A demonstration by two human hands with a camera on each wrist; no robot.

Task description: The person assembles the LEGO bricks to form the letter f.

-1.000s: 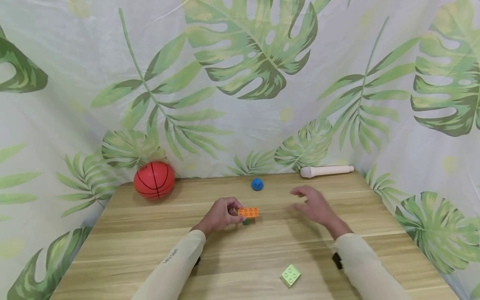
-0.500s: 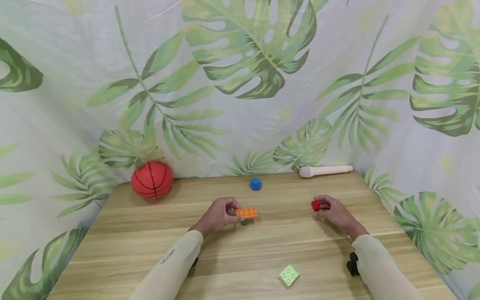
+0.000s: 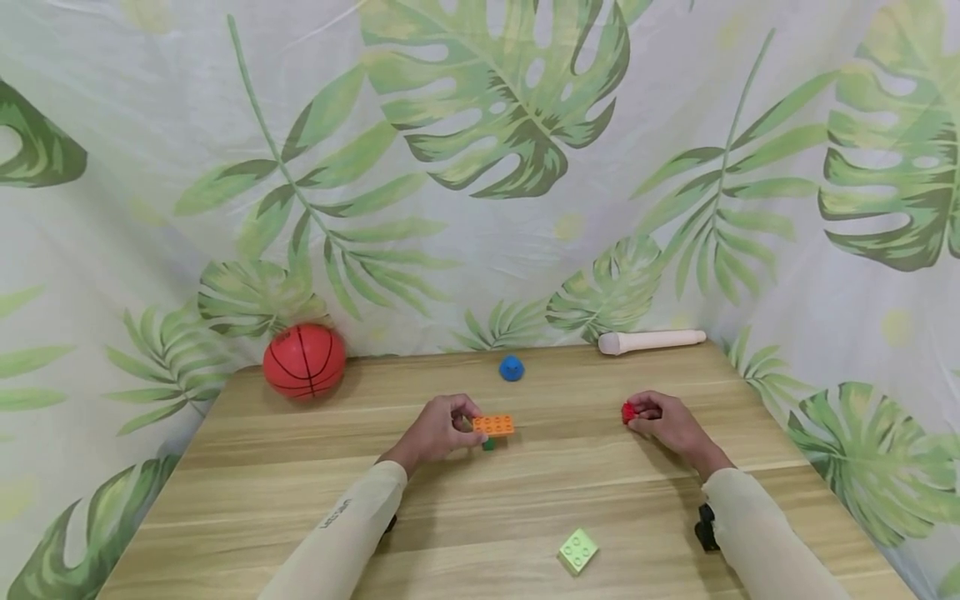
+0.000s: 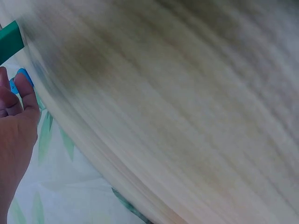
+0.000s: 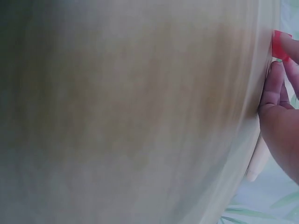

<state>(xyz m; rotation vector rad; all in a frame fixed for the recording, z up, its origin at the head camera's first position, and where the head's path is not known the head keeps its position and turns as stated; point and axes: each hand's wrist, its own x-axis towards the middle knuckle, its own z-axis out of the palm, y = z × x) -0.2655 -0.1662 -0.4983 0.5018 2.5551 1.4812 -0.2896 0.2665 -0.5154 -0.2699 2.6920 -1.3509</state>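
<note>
In the head view my left hand (image 3: 437, 429) pinches an orange toy building brick (image 3: 493, 426) by its left end, studs facing up. Below it a green brick (image 3: 488, 444) shows, which the left wrist view catches as a green block (image 4: 10, 42); whether the two are joined I cannot tell. Over to the right, my right hand (image 3: 671, 425) holds a small red brick (image 3: 628, 412) between thumb and fingers, close to the tabletop. A light green brick (image 3: 578, 551) lies nearer me, between the forearms.
At the back left of the wooden table (image 3: 300, 500) sits a red basketball (image 3: 304, 361). A small blue toy (image 3: 512, 368) stands at the back middle. Along the back right edge lies a pale toy microphone (image 3: 651, 342). A leaf-patterned cloth (image 3: 495, 250) hangs behind.
My right hand, bare a second ago and blurred in motion, has moved right and forward of my body's middle, and now holds the red brick. The left hand stays put with the orange brick.
</note>
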